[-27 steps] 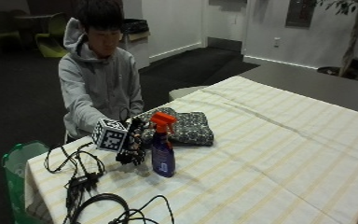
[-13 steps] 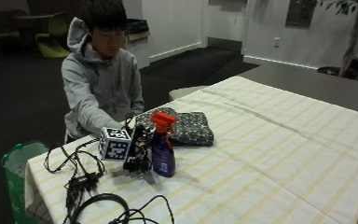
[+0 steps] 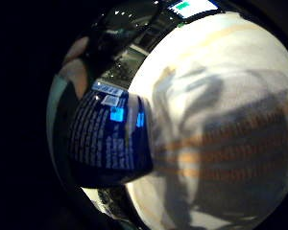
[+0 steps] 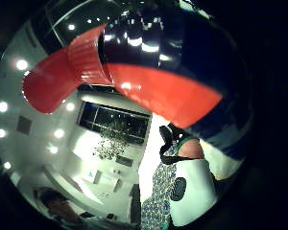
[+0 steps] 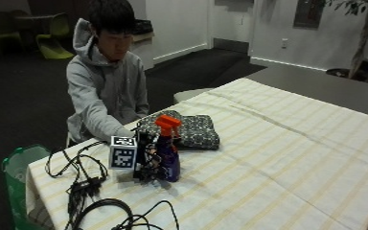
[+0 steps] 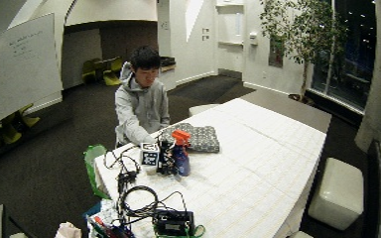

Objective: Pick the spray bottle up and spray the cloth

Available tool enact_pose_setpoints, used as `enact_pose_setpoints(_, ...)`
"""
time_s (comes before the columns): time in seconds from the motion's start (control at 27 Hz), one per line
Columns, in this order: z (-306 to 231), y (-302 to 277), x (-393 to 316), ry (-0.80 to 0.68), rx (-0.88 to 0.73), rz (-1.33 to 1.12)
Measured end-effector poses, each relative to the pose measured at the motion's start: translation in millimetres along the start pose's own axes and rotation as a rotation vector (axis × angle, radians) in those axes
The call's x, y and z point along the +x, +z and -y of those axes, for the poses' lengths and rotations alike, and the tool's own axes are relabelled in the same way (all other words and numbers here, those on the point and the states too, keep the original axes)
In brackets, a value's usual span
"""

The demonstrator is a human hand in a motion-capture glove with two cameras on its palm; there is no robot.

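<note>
table (image 5: pixel 286 158) covered with a striped cream cloth, a person seated at its near corner. folded patterned cloth (image 5: pixel 193 129) lying flat on the table, just behind the spray bottle (image 5: pixel 168 153). the bottle, blue with an orange trigger head, stands upright on the table near the corner. the gloved right hand (image 5: pixel 147 160) is against the bottle's side; the palm views show the blue label (image 3: pixel 110 139) and orange head (image 4: pixel 110 72) very close, but whether the fingers curl round it cannot be told. cables (image 5: pixel 88 191) lie beside it.
</note>
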State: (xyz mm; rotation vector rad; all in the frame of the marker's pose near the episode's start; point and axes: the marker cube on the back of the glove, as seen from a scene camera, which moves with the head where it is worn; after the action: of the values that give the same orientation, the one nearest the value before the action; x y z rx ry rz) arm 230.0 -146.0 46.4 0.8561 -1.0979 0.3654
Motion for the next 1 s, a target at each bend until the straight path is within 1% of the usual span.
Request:
enact_pose_setpoints(0.22, 8, 1, 6, -0.017, 0.082, 0.014)
enact_pose_setpoints(0.59, 22, 4, 7, -0.022, 0.114, 0.024)
enact_pose_setpoints(0.82, 21, 4, 7, -0.046, 0.090, -0.005)
enact_pose_setpoints(1.0, 20, 1, -5, -0.070, -0.014, -0.084)
